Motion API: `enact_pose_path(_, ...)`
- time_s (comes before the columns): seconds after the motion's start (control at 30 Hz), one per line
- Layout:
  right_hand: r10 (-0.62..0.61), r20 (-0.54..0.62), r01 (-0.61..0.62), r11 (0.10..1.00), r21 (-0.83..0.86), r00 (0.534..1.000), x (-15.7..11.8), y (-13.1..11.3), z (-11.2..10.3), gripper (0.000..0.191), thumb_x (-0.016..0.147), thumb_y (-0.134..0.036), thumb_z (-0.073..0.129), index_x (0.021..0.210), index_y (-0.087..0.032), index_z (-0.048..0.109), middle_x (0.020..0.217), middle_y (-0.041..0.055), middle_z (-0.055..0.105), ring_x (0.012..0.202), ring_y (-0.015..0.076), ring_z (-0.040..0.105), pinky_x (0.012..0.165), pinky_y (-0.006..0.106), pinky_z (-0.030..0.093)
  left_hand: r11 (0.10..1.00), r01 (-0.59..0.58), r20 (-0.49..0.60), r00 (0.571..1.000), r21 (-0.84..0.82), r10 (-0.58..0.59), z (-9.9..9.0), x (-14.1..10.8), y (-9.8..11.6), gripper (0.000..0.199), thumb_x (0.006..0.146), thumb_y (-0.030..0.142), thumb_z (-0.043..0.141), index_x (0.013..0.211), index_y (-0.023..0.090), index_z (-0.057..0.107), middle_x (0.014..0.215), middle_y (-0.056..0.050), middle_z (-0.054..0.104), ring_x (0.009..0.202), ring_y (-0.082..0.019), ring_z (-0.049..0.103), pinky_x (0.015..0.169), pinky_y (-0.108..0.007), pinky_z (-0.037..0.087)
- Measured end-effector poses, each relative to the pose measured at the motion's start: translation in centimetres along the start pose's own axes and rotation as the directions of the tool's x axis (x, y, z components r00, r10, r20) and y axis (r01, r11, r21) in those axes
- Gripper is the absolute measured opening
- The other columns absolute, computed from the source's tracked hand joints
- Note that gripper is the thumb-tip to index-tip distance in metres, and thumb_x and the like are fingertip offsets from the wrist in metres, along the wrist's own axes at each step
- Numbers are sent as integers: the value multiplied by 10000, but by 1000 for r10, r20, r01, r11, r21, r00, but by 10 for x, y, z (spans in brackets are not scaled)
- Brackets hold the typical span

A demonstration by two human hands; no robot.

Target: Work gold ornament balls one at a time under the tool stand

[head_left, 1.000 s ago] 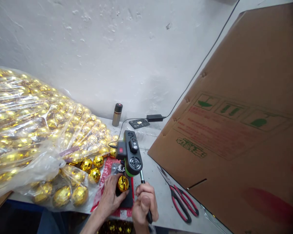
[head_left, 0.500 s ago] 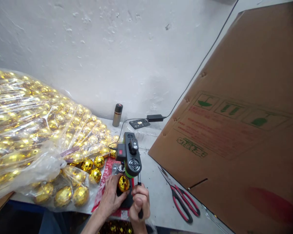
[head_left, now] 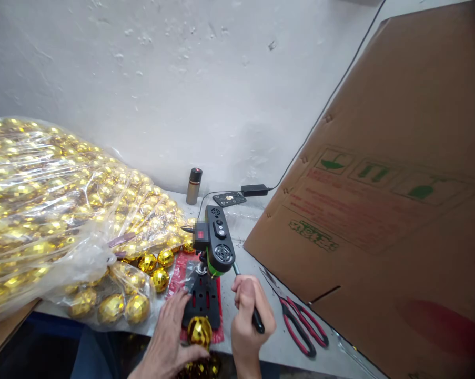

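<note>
My right hand [head_left: 250,313] is wrapped round the black-gripped lever [head_left: 258,321] of a small black bench drill press [head_left: 220,242]. Below the press head, its slotted black base [head_left: 202,300] lies on a red plastic bag [head_left: 178,276]. At the base's near end is a mirrored gold ball [head_left: 200,330]. My left hand [head_left: 170,331] is beside this ball, its fingers stretched out and the thumb along the near side; they are not closed round it. More gold balls [head_left: 198,366] show below the table edge, partly hidden.
A large clear bag of gold balls [head_left: 63,195] fills the left side, with loose balls [head_left: 160,279] near it. Red-handled scissors [head_left: 300,321] lie on the right before a big cardboard box [head_left: 359,158]. A spray can [head_left: 193,187], phone [head_left: 229,198] and power adapter [head_left: 255,190] are behind.
The gold ball has moved from under the press head to the near end of the base. My left hand has opened and come nearer; my right hand and the lever have swung up and right.
</note>
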State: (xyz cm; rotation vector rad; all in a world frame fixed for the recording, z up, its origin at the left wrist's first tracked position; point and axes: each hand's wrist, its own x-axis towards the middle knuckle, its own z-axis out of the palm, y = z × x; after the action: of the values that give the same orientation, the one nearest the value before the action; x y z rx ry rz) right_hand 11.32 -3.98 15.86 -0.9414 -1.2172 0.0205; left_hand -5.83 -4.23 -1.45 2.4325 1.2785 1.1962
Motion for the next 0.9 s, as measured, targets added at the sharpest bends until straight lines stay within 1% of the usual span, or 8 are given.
enact_pose_path(0.1, -38, 0, 38, 999, -2, 999, -12, 7, -1, 362, 1087, -120, 485, 739, -220, 501, 697, -41, 530, 631, 95, 549, 582, 235, 400, 967, 176, -197, 971, 185, -139, -22, 24, -15, 488, 1090, 502, 512, 1440, 183, 626, 1333, -182, 777, 1216, -346, 739, 1011, -489, 601)
enact_pose_path(0.2, -48, 18, 48, 999, -25, 999, -17, 8, -3, 345, 1080, -104, 477, 757, -221, 511, 706, -34, 546, 617, 99, 544, 564, 244, 392, 853, 411, -274, 903, 322, -331, -37, 53, -35, 421, 1103, 375, 398, 1179, 156, 749, 1070, -185, 821, 979, -357, 772, 904, -498, 594)
enact_pose_path(0.3, -56, 31, 57, 998, -40, 998, -16, 7, -5, 341, 1076, -104, 479, 760, -222, 519, 708, -26, 562, 618, 107, 556, 567, 253, 402, 771, 484, -104, 866, 414, -489, -43, 69, -41, 376, 1059, 349, 471, 986, 154, 783, 896, -183, 806, 895, -368, 775, 882, -474, 572)
enact_pose_path(0.43, -33, 5, 33, 999, -40, 999, -18, 8, -4, 352, 1080, -121, 482, 746, -226, 510, 698, -21, 565, 622, 117, 568, 558, 256, 398, 774, 411, 130, 840, 481, -527, -41, 70, -23, 385, 1012, 455, 603, 1120, 134, 785, 899, -188, 818, 967, -404, 776, 961, -516, 536)
enact_pose_path(0.53, -42, -1, 42, 999, -32, 999, -18, 8, -4, 358, 1083, -122, 473, 742, -226, 510, 688, -25, 552, 618, 116, 561, 553, 252, 396, 855, 391, 162, 871, 341, -464, -32, 65, -9, 428, 982, 442, 630, 1296, 171, 735, 1016, -167, 812, 1012, -386, 771, 999, -549, 537)
enact_pose_path(0.63, -52, 20, 52, 998, -30, 998, -15, 6, -3, 352, 1083, -114, 467, 752, -224, 519, 696, -26, 553, 615, 109, 554, 558, 249, 400, 888, 458, 85, 884, 35, -459, -23, 60, -4, 466, 1003, 430, 565, 1412, 229, 658, 1281, -154, 734, 1080, -323, 767, 970, -491, 590)
enact_pose_path(0.77, -60, 5, 60, 997, -37, 998, -10, 4, -2, 366, 1078, -113, 478, 732, -225, 519, 671, -26, 530, 618, 123, 562, 561, 266, 392, 797, 481, 32, 862, -366, -506, -14, 61, 1, 466, 1007, 507, 582, 1397, 259, 640, 1406, -114, 704, 1295, -290, 703, 1091, -446, 577)
enact_pose_path(0.9, -53, 5, 53, 997, -49, 999, -9, 3, -2, 370, 1083, -133, 478, 728, -226, 523, 669, -26, 521, 618, 126, 559, 563, 273, 396, 678, 534, 155, 829, -505, -538, 1, 61, 12, 489, 1012, 529, 590, 1393, 229, 649, 1422, -125, 743, 1340, -305, 695, 1152, -468, 555)
